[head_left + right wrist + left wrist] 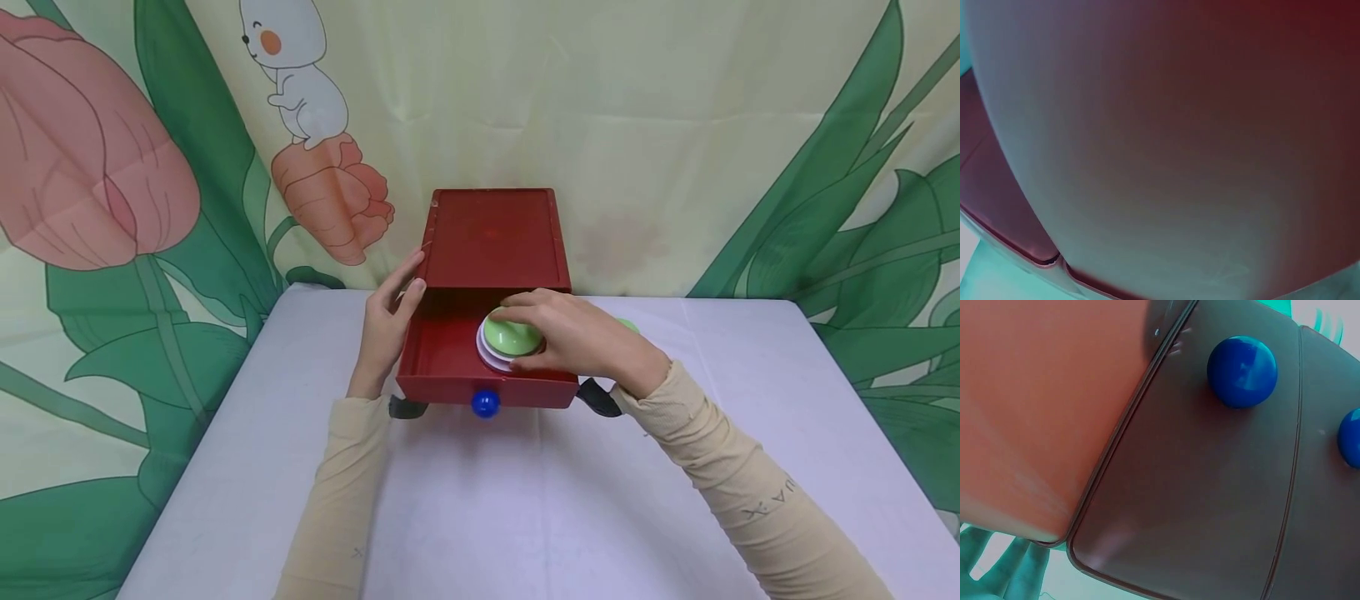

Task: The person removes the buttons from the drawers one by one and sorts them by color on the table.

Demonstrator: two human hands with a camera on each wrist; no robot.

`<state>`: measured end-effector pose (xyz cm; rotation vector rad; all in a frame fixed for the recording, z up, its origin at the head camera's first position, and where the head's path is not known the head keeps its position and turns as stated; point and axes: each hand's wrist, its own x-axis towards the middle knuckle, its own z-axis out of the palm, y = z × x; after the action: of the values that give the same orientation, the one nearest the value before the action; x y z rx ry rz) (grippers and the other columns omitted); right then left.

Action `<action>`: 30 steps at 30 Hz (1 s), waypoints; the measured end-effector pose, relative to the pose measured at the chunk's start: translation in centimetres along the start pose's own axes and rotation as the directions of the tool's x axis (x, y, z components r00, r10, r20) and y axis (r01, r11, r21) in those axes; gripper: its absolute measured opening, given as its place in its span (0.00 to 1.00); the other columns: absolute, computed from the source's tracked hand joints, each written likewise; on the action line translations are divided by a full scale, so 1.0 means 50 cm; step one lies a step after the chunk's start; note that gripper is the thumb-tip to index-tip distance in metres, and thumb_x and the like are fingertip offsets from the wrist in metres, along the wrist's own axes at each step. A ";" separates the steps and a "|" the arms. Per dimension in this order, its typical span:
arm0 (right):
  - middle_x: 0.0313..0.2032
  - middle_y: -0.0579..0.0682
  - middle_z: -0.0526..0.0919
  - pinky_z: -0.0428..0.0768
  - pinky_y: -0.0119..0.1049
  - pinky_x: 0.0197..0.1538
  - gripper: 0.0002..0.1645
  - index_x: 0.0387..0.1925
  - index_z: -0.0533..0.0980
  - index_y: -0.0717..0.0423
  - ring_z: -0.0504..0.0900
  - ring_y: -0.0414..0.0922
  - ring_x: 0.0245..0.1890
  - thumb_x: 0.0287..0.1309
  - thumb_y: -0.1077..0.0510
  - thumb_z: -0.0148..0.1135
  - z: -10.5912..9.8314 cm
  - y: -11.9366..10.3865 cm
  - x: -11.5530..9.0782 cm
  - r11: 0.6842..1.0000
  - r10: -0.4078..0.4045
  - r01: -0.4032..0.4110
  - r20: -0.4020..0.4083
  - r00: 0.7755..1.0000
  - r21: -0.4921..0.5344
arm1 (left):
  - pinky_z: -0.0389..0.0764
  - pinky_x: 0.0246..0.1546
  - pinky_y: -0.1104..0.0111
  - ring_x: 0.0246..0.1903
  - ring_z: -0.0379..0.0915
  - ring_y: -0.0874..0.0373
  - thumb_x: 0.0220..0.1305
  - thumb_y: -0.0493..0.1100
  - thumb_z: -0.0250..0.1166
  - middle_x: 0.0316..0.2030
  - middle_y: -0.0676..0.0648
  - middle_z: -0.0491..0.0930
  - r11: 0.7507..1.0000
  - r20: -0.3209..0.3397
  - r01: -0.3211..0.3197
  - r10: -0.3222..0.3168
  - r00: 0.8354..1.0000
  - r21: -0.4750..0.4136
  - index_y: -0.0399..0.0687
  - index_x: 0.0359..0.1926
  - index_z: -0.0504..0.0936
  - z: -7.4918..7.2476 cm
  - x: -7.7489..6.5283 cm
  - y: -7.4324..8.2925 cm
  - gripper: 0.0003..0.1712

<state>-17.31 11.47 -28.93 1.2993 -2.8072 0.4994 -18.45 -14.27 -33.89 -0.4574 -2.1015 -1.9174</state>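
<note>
A dark red drawer box stands at the back of the table with its top drawer pulled out toward me. Inside that drawer, my right hand grips a round thing with a green dome and a white base, thumb at its near side and fingers over its far side. My left hand rests along the left side of the box, fingers pointing up and away. A blue knob sits on the drawer front. A second blue knob shows on another drawer front in the left wrist view.
Just behind my right hand, a bit of another green thing shows. A white cloth covers the table. At the back hangs a printed curtain. Dark wrist pieces show below both hands.
</note>
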 end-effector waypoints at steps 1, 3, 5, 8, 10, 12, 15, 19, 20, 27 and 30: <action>0.58 0.54 0.79 0.78 0.44 0.60 0.31 0.58 0.79 0.56 0.76 0.51 0.60 0.52 0.53 0.74 0.000 0.000 0.000 1.000 -0.001 0.001 0.001 1.000 0.001 | 0.70 0.67 0.53 0.71 0.60 0.51 0.73 0.39 0.54 0.73 0.44 0.64 1.000 0.001 0.000 0.000 1.000 0.000 0.39 0.71 0.67 0.000 0.000 0.000 0.28; 0.59 0.54 0.79 0.78 0.45 0.60 0.31 0.58 0.79 0.56 0.75 0.52 0.61 0.52 0.52 0.74 -0.001 -0.001 -0.002 1.000 -0.004 0.004 0.001 1.000 0.002 | 0.70 0.67 0.53 0.71 0.60 0.52 0.73 0.39 0.54 0.73 0.44 0.64 1.000 0.003 0.000 0.000 1.000 0.001 0.40 0.71 0.67 0.000 0.000 0.000 0.28; 0.59 0.54 0.79 0.78 0.45 0.61 0.32 0.59 0.79 0.56 0.75 0.52 0.62 0.52 0.51 0.74 -0.001 -0.001 -0.003 1.000 -0.007 0.007 0.001 1.000 0.003 | 0.70 0.67 0.54 0.71 0.60 0.52 0.73 0.39 0.54 0.73 0.45 0.64 1.000 0.004 0.000 0.000 1.000 0.001 0.40 0.71 0.67 0.000 0.000 0.000 0.28; 0.60 0.54 0.78 0.77 0.45 0.61 0.32 0.59 0.79 0.55 0.74 0.52 0.62 0.52 0.51 0.74 -0.001 -0.001 -0.006 1.000 -0.016 0.016 -0.006 1.000 0.010 | 0.70 0.67 0.54 0.71 0.60 0.52 0.73 0.39 0.54 0.73 0.45 0.64 1.000 0.006 -0.001 0.001 1.000 0.001 0.40 0.71 0.67 0.000 -0.001 0.000 0.28; 0.59 0.54 0.79 0.77 0.45 0.61 0.32 0.59 0.79 0.55 0.74 0.52 0.62 0.52 0.51 0.74 -0.002 0.000 -0.008 0.999 -0.030 0.030 -0.019 0.999 0.016 | 0.70 0.67 0.54 0.71 0.60 0.52 0.73 0.39 0.54 0.73 0.45 0.64 1.000 0.007 -0.001 0.001 1.000 0.001 0.40 0.71 0.67 0.000 -0.001 0.000 0.28; 0.59 0.54 0.79 0.78 0.44 0.60 0.32 0.59 0.80 0.54 0.74 0.51 0.61 0.51 0.51 0.74 -0.004 0.001 -0.010 0.999 -0.046 0.047 -0.039 0.998 0.020 | 0.70 0.67 0.53 0.71 0.60 0.52 0.73 0.39 0.54 0.73 0.45 0.64 1.000 0.008 -0.001 0.001 1.000 0.001 0.40 0.71 0.67 0.000 -0.001 0.000 0.28; 0.58 0.53 0.79 0.79 0.42 0.57 0.32 0.59 0.80 0.53 0.75 0.50 0.59 0.51 0.52 0.75 -0.008 0.002 -0.013 0.997 -0.067 0.068 -0.070 0.995 0.024 | 0.70 0.66 0.53 0.71 0.60 0.53 0.73 0.39 0.54 0.73 0.45 0.64 1.000 0.006 -0.001 0.001 1.000 -0.005 0.41 0.71 0.67 0.000 -0.001 -0.002 0.28; 0.58 0.53 0.79 0.79 0.43 0.56 0.32 0.59 0.80 0.52 0.74 0.49 0.58 0.51 0.52 0.75 -0.015 0.001 -0.018 0.996 -0.076 0.080 -0.097 0.992 0.035 | 0.70 0.67 0.54 0.71 0.60 0.54 0.73 0.39 0.54 0.73 0.46 0.64 1.000 0.003 -0.001 0.001 1.000 -0.015 0.41 0.71 0.67 0.000 0.000 -0.004 0.28; 0.58 0.53 0.79 0.78 0.43 0.57 0.32 0.59 0.80 0.52 0.74 0.49 0.58 0.51 0.52 0.74 -0.016 0.001 -0.020 0.996 -0.077 0.081 -0.101 0.992 0.037 | 0.70 0.67 0.54 0.71 0.60 0.54 0.73 0.39 0.54 0.73 0.46 0.64 1.000 0.004 -0.001 0.001 1.000 -0.016 0.41 0.71 0.67 0.000 0.000 -0.004 0.28; 0.59 0.54 0.78 0.79 0.44 0.56 0.32 0.60 0.79 0.52 0.72 0.51 0.60 0.50 0.53 0.75 -0.028 0.002 -0.030 0.994 -0.072 0.083 -0.130 0.989 0.076 | 0.70 0.67 0.54 0.71 0.60 0.53 0.73 0.39 0.54 0.73 0.45 0.64 1.000 0.004 -0.003 0.003 1.000 -0.014 0.40 0.72 0.66 -0.001 0.000 -0.004 0.28; 0.59 0.53 0.77 0.80 0.44 0.55 0.33 0.60 0.79 0.53 0.72 0.51 0.60 0.50 0.54 0.75 -0.032 0.002 -0.034 0.993 -0.073 0.085 -0.140 0.987 0.087 | 0.70 0.67 0.54 0.71 0.60 0.53 0.73 0.38 0.54 0.73 0.45 0.64 1.000 0.005 0.000 0.000 1.000 -0.015 0.40 0.72 0.66 -0.001 0.000 -0.003 0.28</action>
<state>-16.51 13.26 -27.66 1.3313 -2.6393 0.6952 -18.52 -14.32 -34.03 -0.4656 -2.0915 -1.9353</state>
